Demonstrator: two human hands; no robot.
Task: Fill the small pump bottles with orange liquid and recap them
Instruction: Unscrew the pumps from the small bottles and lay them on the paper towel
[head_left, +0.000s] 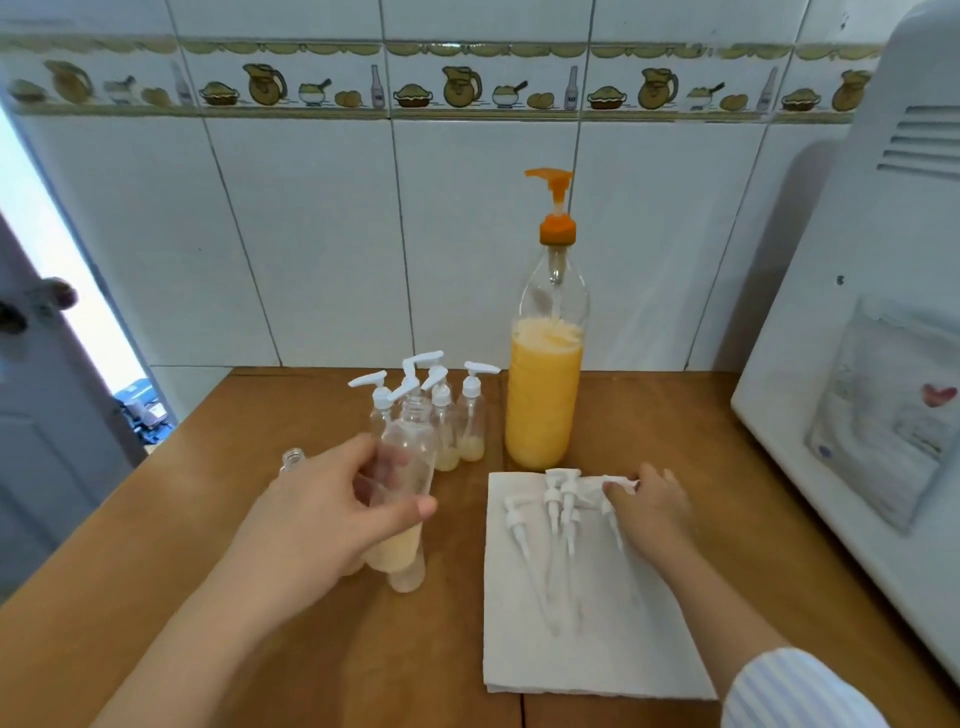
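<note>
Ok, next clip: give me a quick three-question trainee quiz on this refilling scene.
1. True or false: the small bottle in the left hand has its pump cap on.
2. What do the loose pump caps lie on? A) bare table B) paper towel C) a tray
3. What is the right hand reaching for?

Key: 1. False, its neck is open. 2. B. 3. A loose pump cap on the towel, in front of the large orange bottle.
</note>
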